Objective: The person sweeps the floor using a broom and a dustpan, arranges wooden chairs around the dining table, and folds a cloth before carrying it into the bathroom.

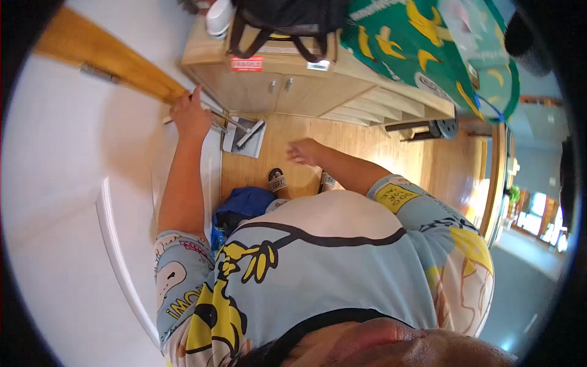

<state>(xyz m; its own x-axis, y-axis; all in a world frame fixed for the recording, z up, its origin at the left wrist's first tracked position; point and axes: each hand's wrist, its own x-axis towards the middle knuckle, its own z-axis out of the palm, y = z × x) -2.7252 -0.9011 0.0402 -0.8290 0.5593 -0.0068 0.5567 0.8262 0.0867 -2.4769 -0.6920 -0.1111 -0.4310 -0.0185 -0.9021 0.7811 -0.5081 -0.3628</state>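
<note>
At the door's edge, my left hand (191,116) is closed around what looks like a long thin handle, partly hidden by the fingers. Beyond it, a dustpan (235,145) lies on the wooden floor, with a broom-like head (249,133) over it. My right hand (302,151) hangs above the floor with loosely bent fingers, slightly blurred, and nothing shows in it.
A wooden cabinet (244,92) carries a black bag (287,18), a white container (219,17) and a green banana-print bag (397,37). A white door (67,147) stands at the left. A blue bag (247,202) lies by my sandalled feet; a dark stool (443,127) is farther right.
</note>
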